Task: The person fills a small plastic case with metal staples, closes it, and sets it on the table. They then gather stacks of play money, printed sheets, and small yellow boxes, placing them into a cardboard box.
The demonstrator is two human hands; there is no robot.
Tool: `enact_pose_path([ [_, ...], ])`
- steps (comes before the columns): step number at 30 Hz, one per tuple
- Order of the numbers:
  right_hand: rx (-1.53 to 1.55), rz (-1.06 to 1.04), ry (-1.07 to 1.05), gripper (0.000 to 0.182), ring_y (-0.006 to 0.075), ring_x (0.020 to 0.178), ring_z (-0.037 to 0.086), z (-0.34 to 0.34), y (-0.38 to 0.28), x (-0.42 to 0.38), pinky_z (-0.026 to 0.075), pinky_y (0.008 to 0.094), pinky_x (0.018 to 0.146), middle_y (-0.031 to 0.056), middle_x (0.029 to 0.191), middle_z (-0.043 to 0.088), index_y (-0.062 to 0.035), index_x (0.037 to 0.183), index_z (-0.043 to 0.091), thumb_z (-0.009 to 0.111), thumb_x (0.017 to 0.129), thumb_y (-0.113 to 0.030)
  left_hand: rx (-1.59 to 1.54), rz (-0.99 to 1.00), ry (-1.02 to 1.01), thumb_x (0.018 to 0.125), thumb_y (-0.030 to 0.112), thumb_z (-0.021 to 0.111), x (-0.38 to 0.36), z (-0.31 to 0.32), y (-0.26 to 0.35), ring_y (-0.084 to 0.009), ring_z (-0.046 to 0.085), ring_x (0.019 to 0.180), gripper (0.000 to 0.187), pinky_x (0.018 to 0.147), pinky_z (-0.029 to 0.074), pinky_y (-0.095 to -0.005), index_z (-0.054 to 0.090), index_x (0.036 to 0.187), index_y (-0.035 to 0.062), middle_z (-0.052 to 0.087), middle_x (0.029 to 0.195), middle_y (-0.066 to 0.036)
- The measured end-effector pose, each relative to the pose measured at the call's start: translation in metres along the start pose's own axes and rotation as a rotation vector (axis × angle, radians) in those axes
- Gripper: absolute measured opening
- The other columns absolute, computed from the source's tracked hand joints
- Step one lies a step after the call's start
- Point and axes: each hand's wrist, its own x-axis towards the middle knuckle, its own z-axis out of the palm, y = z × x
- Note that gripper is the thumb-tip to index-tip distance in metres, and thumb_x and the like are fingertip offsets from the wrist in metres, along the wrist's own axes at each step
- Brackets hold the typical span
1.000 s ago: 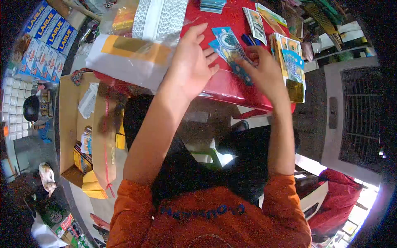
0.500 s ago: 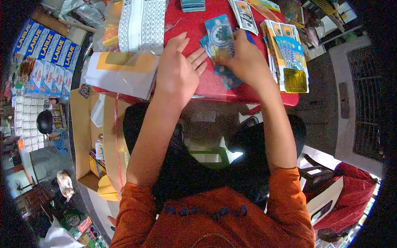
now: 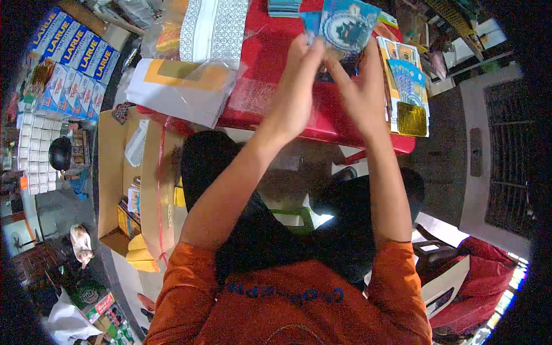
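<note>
Here, 1 small sheaf of blue printed notes (image 3: 347,26), fanned, raised above the far edge of the red table (image 3: 270,63). Held from both sides: left hand (image 3: 296,86) pinching the lower left corner between thumb and fingers, right hand (image 3: 363,86) closed on the lower right edge, the 2 hands close together with the notes between them.

Just right of the right hand, on the table: 1 stack of yellow and blue printed sheets (image 3: 405,80), with a gold foil square (image 3: 411,119) lying at its near end. At the far edge, left of the raised notes: 1 short pile of blue cards (image 3: 284,7) (mostly cut off by the frame).

Left part of the table: 1 clear plastic bag holding white and orange paper (image 3: 181,86), overhanging the edge; beyond it 1 white patterned sheet (image 3: 213,29).

Floor, left of the person: 1 open cardboard box (image 3: 112,172), packets inside. Farther left: blue cartons marked LARUE (image 3: 75,49).
</note>
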Motion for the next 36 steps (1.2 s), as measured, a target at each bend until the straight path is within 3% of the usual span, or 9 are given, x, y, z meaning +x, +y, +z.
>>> enact_pose_path([
  [2,-0.039,-0.068,0.061,0.057,0.0327,0.109,0.064,0.002,0.008,-0.005,0.050,0.0411,0.095,0.0226,0.119,0.064,0.0023,0.136,0.041,0.069,0.089,-0.015,0.273,0.085,0.118,0.103,0.055,0.041,-0.004,0.005,-0.006,-0.0262,0.045,0.129,0.068,0.111,0.030,-0.0379,0.041,0.139,-0.0026,0.049,0.136,-0.017],
  [3,-0.039,-0.097,0.089,0.057,0.0338,0.108,0.063,0.004,0.007,-0.006,0.049,0.0413,0.096,0.0221,0.118,0.063,0.0025,0.137,0.039,0.067,0.090,-0.014,0.309,0.066,0.002,0.103,0.057,0.040,-0.006,0.006,0.011,-0.0311,0.038,0.140,0.077,0.116,0.026,-0.0400,0.030,0.148,-0.0054,0.041,0.147,-0.025],
  [20,0.145,0.156,0.084,0.037,0.0233,0.103,0.065,-0.001,0.019,0.019,0.050,0.0360,0.092,0.0151,0.111,0.068,0.0012,0.124,0.054,0.066,0.091,-0.012,0.336,0.126,0.216,0.096,0.020,0.051,0.007,-0.006,-0.020,-0.0347,0.050,0.128,0.056,0.111,0.036,-0.0428,0.033,0.144,-0.0034,0.050,0.136,-0.026],
  [22,0.204,0.087,0.049,0.031,0.0130,0.100,0.062,0.006,0.024,0.049,0.050,0.0293,0.087,0.0088,0.110,0.067,0.0002,0.123,0.055,0.064,0.095,-0.007,0.154,0.146,0.272,0.095,0.017,0.052,0.010,-0.008,-0.014,-0.0332,0.050,0.125,0.057,0.110,0.035,-0.0432,0.031,0.145,-0.0016,0.050,0.135,-0.025],
  [26,0.161,0.044,-0.056,0.046,0.0141,0.095,0.066,0.035,0.046,0.134,0.053,0.0277,0.083,0.0128,0.111,0.070,0.0045,0.130,0.054,0.071,0.090,-0.009,0.207,0.140,0.349,0.094,0.015,0.052,0.009,-0.018,-0.010,-0.0318,0.045,0.127,0.059,0.112,0.032,-0.0432,0.030,0.146,-0.0012,0.045,0.136,-0.025],
  [28,0.137,0.157,-0.034,0.050,0.0218,0.091,0.067,0.050,0.012,0.155,0.054,0.0326,0.075,0.0162,0.104,0.068,0.0072,0.122,0.053,0.067,0.091,-0.030,0.298,0.179,0.385,0.093,0.014,0.051,0.008,-0.025,-0.005,-0.0329,0.044,0.129,0.061,0.113,0.032,-0.0436,0.029,0.147,-0.0024,0.042,0.139,-0.026],
  [30,0.145,0.132,-0.080,0.047,0.0231,0.093,0.067,0.066,0.093,0.217,0.053,0.0304,0.075,0.0141,0.108,0.067,0.0044,0.123,0.055,0.065,0.093,-0.029,0.279,0.156,0.403,0.092,0.015,0.052,0.005,-0.030,0.003,-0.0336,0.042,0.131,0.063,0.114,0.031,-0.0439,0.028,0.147,-0.0034,0.039,0.141,-0.026],
  [33,-0.125,0.198,-0.175,0.058,0.0218,0.100,0.068,0.085,0.124,0.253,0.053,0.0364,0.087,0.0170,0.115,0.069,-0.0011,0.134,0.054,0.074,0.088,-0.029,0.298,0.161,0.435,0.091,0.016,0.053,0.004,-0.037,0.007,-0.0337,0.041,0.133,0.064,0.116,0.030,-0.0440,0.029,0.146,-0.0048,0.040,0.141,-0.025],
  [36,-1.216,-0.010,0.005,0.070,0.0383,0.116,0.062,0.087,0.095,0.227,0.047,0.0547,0.097,0.0205,0.123,0.066,-0.0182,0.135,0.057,0.064,0.082,-0.062,0.313,0.213,0.526,0.090,0.016,0.058,0.006,-0.039,0.000,-0.0298,0.047,0.127,0.061,0.109,0.038,-0.0404,0.036,0.144,-0.0004,0.049,0.134,-0.020],
])
